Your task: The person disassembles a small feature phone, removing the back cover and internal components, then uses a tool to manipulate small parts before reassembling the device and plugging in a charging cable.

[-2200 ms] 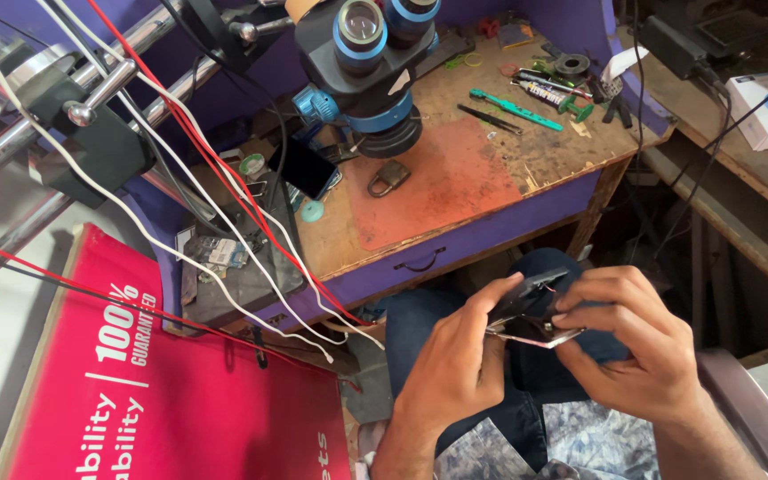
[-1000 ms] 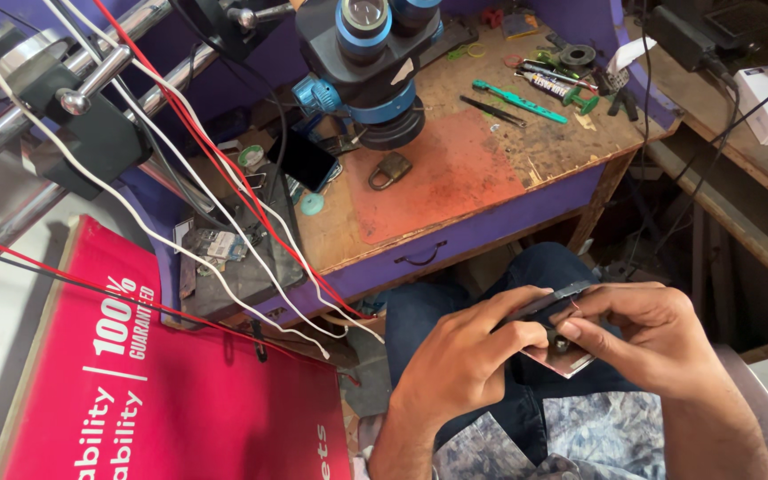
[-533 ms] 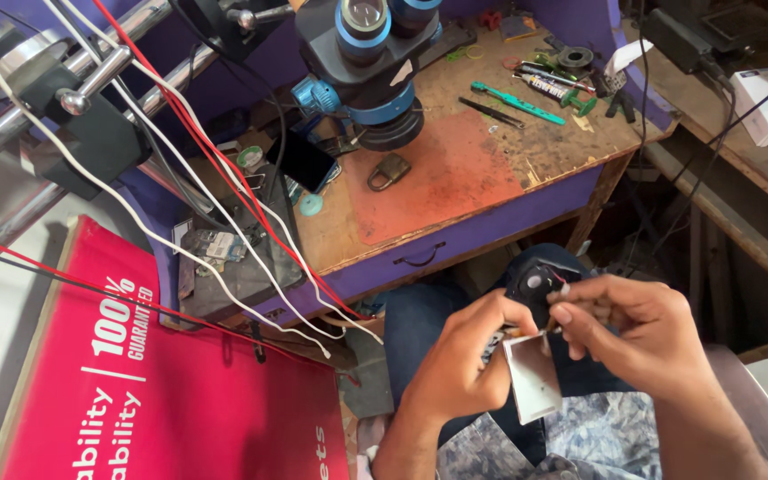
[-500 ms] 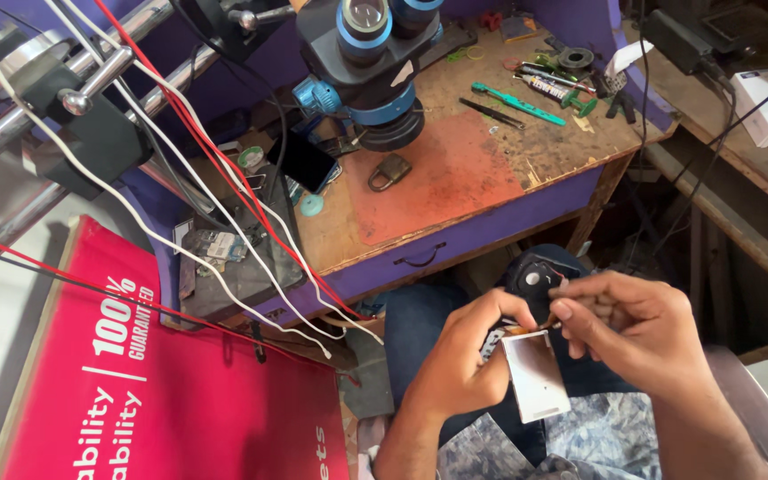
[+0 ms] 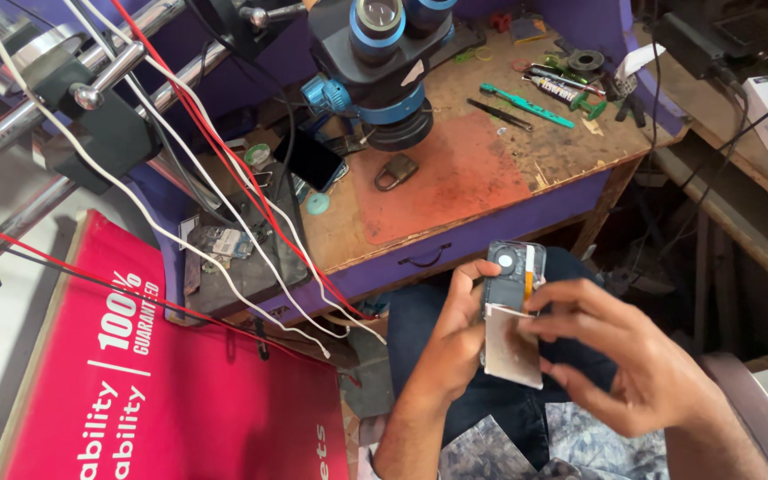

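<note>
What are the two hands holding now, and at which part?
An opened phone: the left hand grips its left edge, the right hand pinches its right edge.

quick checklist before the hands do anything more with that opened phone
1. Left hand grips the phone by its edge: ok.
2. Right hand fingers on the silver plate: ok.
3. Plate fully free of the phone: cannot tell.
4. Phone held over the lap, not over the bench: not ok, a dropped part could be lost.
5. Red mat has bare room beside the padlock: ok.
6. Tools within reach at the bench's far edge, green tool: ok.
</note>
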